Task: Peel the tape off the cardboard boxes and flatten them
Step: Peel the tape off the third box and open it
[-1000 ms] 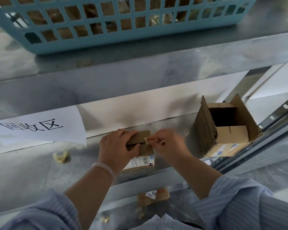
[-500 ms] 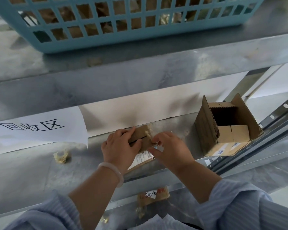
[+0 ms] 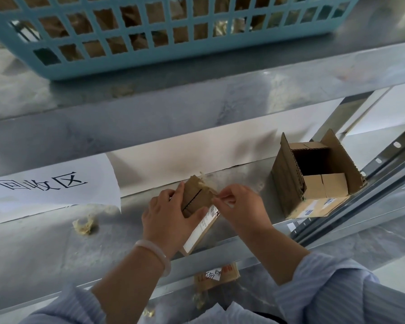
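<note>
A small brown cardboard box (image 3: pixel 195 197) with a white shipping label stands tilted on end on the metal shelf (image 3: pixel 45 249). My left hand (image 3: pixel 167 220) grips it from the left side, thumb across its front. My right hand (image 3: pixel 237 208) pinches a strip of clear yellowish tape (image 3: pixel 207 184) at the box's upper right corner; the tape runs loose over the top edge. A larger open cardboard box (image 3: pixel 313 181) lies on its side to the right, flaps spread.
A crumpled ball of tape (image 3: pixel 83 224) lies on the shelf at the left, below a white paper sign (image 3: pixel 49 185). A blue plastic basket (image 3: pixel 150 31) of cardboard sits on the shelf above. Another flat box (image 3: pixel 216 275) lies below the shelf edge.
The small box has been tipped up from lying flat to standing on end, turned under my left hand. My right hand has pulled the tape further off its top.
</note>
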